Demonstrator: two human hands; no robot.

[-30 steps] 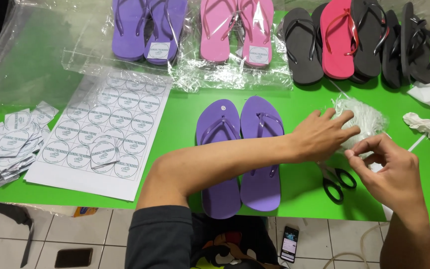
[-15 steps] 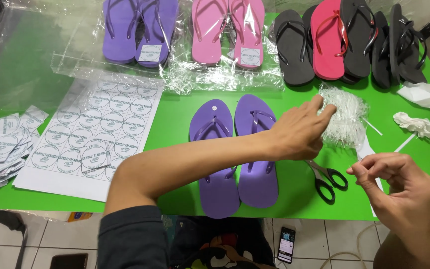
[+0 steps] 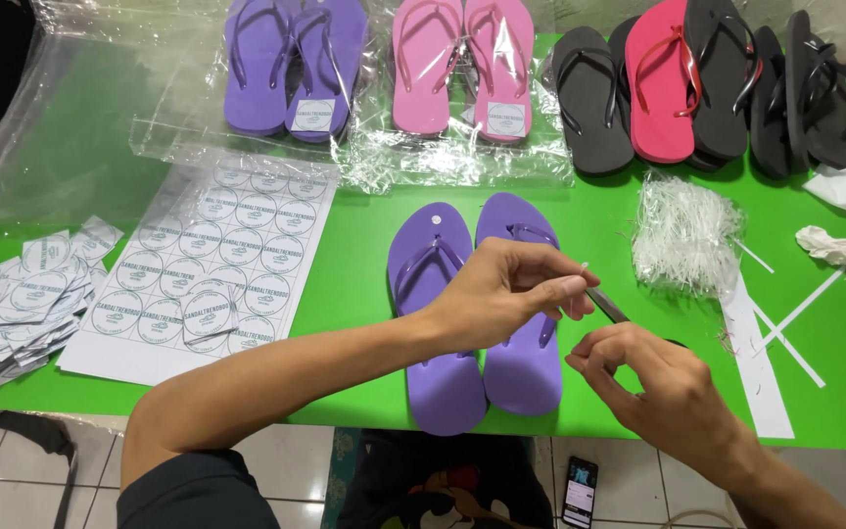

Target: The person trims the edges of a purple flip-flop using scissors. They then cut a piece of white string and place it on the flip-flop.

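Purple rubber flip-flops (image 3: 477, 313) lie paired near the green table's (image 3: 364, 245) front edge. Above them, left hand (image 3: 501, 294) fingers pinch a thin white plastic strand (image 3: 583, 267); right hand (image 3: 653, 387) fingers curl together (scissors partly hidden beneath).

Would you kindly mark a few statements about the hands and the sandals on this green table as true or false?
1. A loose purple sandal pair lies on the green table beneath the hands. True.
2. The left hand rests flat on the sticker sheet. False: it is raised over the purple pair, fingers pinched.
3. The pink sandals lie in clear wrap. True.
4. The right hand holds a black sandal. False: the black sandals lie untouched at the far edge.
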